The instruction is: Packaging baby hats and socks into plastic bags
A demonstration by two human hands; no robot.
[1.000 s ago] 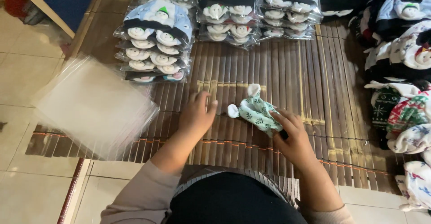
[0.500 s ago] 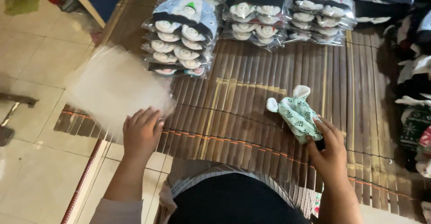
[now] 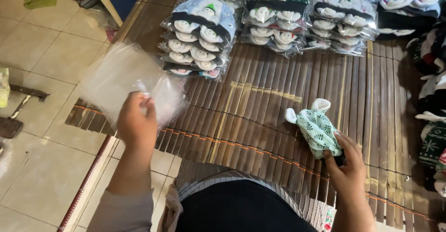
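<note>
My right hand grips the lower end of a folded mint-green patterned sock bundle with small white ears, held just over the dark bamboo mat. My left hand reaches left onto a stack of clear plastic bags at the mat's left edge, its fingers pinching the top bag's near edge. The two hands are far apart.
Stacks of bagged socks with white animal faces line the far side of the mat, with more to their right. Loose dark and green socks pile at the right edge. Beige floor tiles lie to the left.
My left hand left the sock bundle and swung left to the plastic bags. The right hand keeps holding the bundle. The view shifted left.
</note>
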